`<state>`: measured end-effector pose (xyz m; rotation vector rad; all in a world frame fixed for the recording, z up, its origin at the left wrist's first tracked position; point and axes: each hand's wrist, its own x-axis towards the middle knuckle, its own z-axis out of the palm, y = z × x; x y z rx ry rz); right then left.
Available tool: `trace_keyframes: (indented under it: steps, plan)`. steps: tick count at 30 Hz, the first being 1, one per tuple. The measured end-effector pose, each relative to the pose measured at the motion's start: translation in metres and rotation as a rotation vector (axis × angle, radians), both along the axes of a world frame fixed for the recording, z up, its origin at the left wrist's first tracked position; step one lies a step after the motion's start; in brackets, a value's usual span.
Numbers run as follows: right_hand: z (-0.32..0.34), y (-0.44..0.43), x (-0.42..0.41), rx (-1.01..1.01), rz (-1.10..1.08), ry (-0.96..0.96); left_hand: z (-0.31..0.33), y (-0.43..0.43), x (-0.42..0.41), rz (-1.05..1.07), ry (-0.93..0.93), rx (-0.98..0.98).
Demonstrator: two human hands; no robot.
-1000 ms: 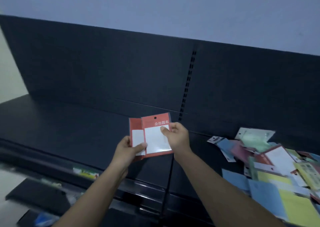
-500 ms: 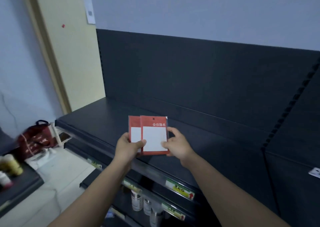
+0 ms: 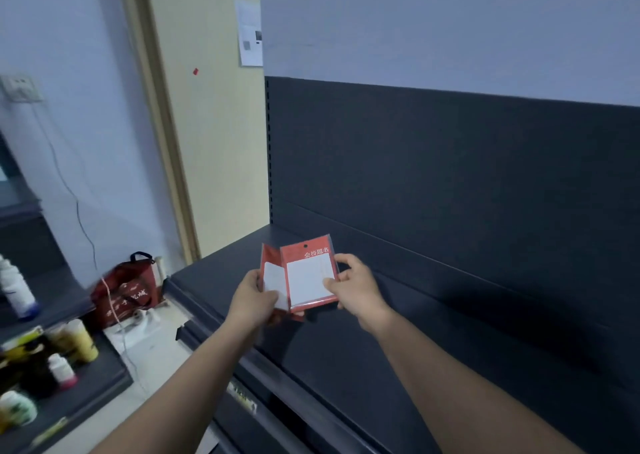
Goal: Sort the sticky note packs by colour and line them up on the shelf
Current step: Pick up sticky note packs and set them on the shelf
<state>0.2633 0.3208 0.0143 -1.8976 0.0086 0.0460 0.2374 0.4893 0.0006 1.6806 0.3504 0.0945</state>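
**Two red packs held over the left end of the shelf**

At your far left, blurred bottles (image 3: 15, 291) stand on a low dark unit. Next to it a red bag (image 3: 124, 291) sits on the floor by the wall, with a white cord (image 3: 114, 311) trailing across it. Further right, a pale door frame (image 3: 162, 142) rises, and a paper sheet (image 3: 250, 32) is stuck high on the wall.

Your left hand (image 3: 252, 297) pinches the rear red pack (image 3: 272, 273). The thumb lies across its white panel and the fingers are tucked behind it. The front red pack (image 3: 310, 275) overlaps that pack's right side and faces you upright, with the hang hole at the top. Your right hand (image 3: 356, 285) grips the front pack at its right edge, thumb on the white panel and fingers curled behind.

Both packs are in the air, just above the left end of the dark shelf (image 3: 415, 342). The dark back panel (image 3: 450, 176) stands behind it.
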Motion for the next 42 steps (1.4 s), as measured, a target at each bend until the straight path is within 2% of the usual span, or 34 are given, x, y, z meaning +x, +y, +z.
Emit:
trace_keyframes:
  steps: [6,10,13,16,18,21,24,29,32,34,37,42]
  plan:
    - [-0.008,0.035,0.061,-0.027,0.026,0.015,-0.016,0.041,0.061,-0.008,0.04,0.037]
    - [-0.018,0.057,0.092,-0.072,0.016,0.032,-0.02,0.064,0.095,-0.109,0.112,0.114]
    - [-0.024,0.071,0.11,-0.103,-0.029,0.066,-0.022,0.083,0.118,-0.264,0.114,0.295]
    - [-0.027,0.083,0.123,-0.154,0.045,0.166,-0.021,0.1,0.139,-0.386,0.02,0.609]
    - [-0.028,0.092,0.133,-0.256,0.11,0.18,-0.022,0.11,0.152,-0.43,-0.022,0.78]
    - [-0.03,0.106,0.142,-0.504,0.101,0.13,-0.029,0.123,0.167,-0.467,-0.048,0.885]
    - [-0.034,0.118,0.142,-0.643,0.076,0.133,-0.038,0.133,0.18,-0.482,-0.047,1.029]
    - [-0.045,0.129,0.145,-0.845,0.05,0.145,-0.047,0.142,0.199,-0.578,-0.067,1.113]
    - [-0.044,0.131,0.143,-0.889,0.037,0.132,-0.042,0.144,0.204,-0.604,-0.049,1.136]
    - [-0.043,0.128,0.137,-0.879,0.026,0.102,-0.038,0.142,0.205,-0.589,-0.086,1.143]
    - [-0.039,0.115,0.123,-0.872,-0.015,0.021,-0.028,0.131,0.203,-0.546,-0.239,1.21]
    - [-0.025,0.081,0.083,-0.994,-0.092,-0.136,-0.007,0.087,0.183,-0.608,-0.442,1.361]
